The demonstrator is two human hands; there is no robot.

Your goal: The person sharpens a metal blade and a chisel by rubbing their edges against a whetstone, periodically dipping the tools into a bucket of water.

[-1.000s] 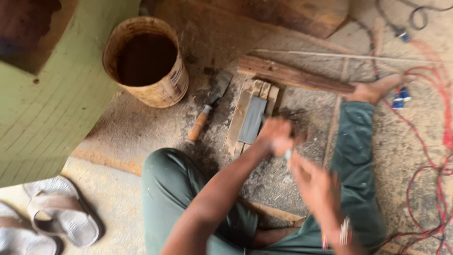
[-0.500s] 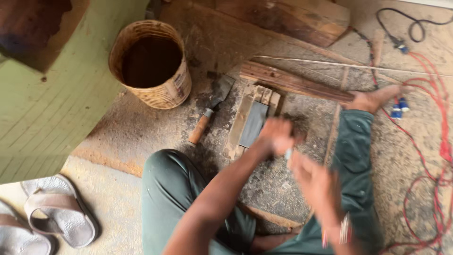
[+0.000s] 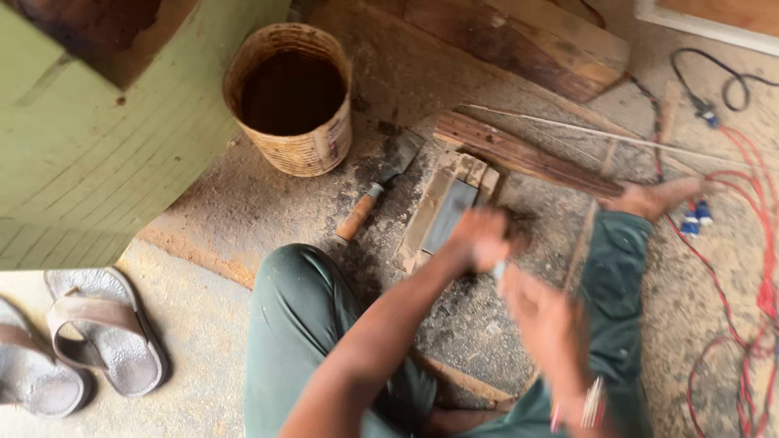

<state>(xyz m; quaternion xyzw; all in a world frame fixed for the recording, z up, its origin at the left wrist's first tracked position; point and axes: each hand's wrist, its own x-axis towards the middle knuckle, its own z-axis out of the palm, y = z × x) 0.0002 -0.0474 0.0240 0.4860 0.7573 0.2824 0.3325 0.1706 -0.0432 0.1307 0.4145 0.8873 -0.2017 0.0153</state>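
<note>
Sitting: a person in green trousers [image 3: 304, 324] on a dusty, sawdust-strewn floor [image 3: 243, 203], one bare foot [image 3: 653, 197] stretched out to the right.
Green wall: painted boards [image 3: 81, 162] fill the upper left of the view.
Planks: dark wooden boards [image 3: 519, 40] lie at the top; a narrower dark plank [image 3: 519, 152] lies slantwise just beyond the hands.
Bucket: a round worn bucket [image 3: 320, 146] with a dark inside stands upright left of the planks.
Sandals: a pair of grey sandals [image 3: 89, 337] at lower left, well apart from the work.
Cables: red wires [image 3: 751, 243] and a black cord [image 3: 722, 81] trail along the right edge.
Sharpening block: a grey stone set in a wooden holder [image 3: 446, 212] lies on the floor just left of the hands, beside the raised knee.
Hatchet: a small tool with a wooden handle [image 3: 359, 217] and dark blade lies between bucket and block.
Left hand: left hand [image 3: 479, 239] blurred, fingers curled shut into a fist, at the near end of the block; a small pale thing shows just under it, too blurred to name.
Right hand: right hand [image 3: 548, 320] blurred, just beside the left, bracelet at the wrist; I cannot tell whether its fingers are apart or closed.
</note>
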